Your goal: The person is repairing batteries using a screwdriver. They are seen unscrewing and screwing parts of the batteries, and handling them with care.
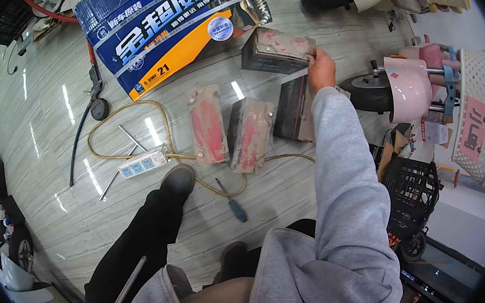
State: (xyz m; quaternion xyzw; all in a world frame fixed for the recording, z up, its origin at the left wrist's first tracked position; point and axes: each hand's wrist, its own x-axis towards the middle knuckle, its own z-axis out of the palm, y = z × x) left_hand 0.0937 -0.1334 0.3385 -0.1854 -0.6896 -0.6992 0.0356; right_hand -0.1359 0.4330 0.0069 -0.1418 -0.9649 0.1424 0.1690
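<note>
My right hand [322, 70] reaches far forward, its fingers closed on the right end of a dusty dark battery [277, 50] that lies on the floor. Just nearer stands another dark battery [294, 107], partly behind my grey sleeve. To its left are two dirt-covered batteries with worn red tops, one in the middle [251, 135] and one farther left [208, 125]. My left hand does not show. A thin metal rod [129, 284] rises at the lower edge by my leg; what holds it is hidden.
A blue carton [166, 31] stands far left. A yellow cable and white power strip [144, 162] lie by my shoe [178, 179], near a screwdriver [236, 209] and a cross wrench [110, 182]. A pink scooter [405, 89] and a black basket [410, 190] are at right.
</note>
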